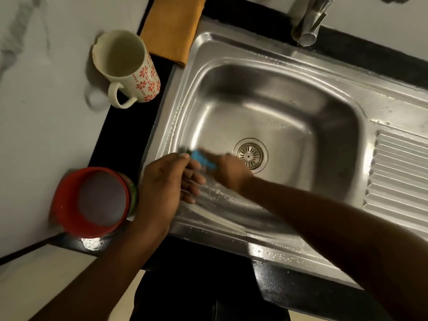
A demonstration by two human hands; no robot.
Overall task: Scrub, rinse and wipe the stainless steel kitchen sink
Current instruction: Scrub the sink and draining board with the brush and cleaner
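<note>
The stainless steel sink (280, 93) is seen filling the centre and right of the frame, set into a black countertop (125, 135). At the lower left corner of the basin, a blue scrubber (205, 159) is being held against the steel by the right hand (229, 171). That hand is blurred, but its fingers can be made out closed over the scrubber. Just left of it, the left hand (166, 181) is laid over the sink's left rim, fingers loosely extended and spread down the inside wall, the thumb right beside the blue scrubber. Nothing can be seen gripped in it, though a small dark patch by the thumb tip cannot be identified.

The drain (250, 155) is seen just right of the right hand, on the basin floor. Droplets and wet streaks are visible on the near rim and on the wall below the hands. The ribbed drainboard (398, 179) is at the right edge.

At the top right, the tap (308, 26) is seen over the back rim. An orange cloth (172, 26) is laid at top centre, touching the sink's back left corner. A floral mug (125, 66) is stood at upper left, and a red container (92, 202) at lower left, just beside the left wrist.
</note>
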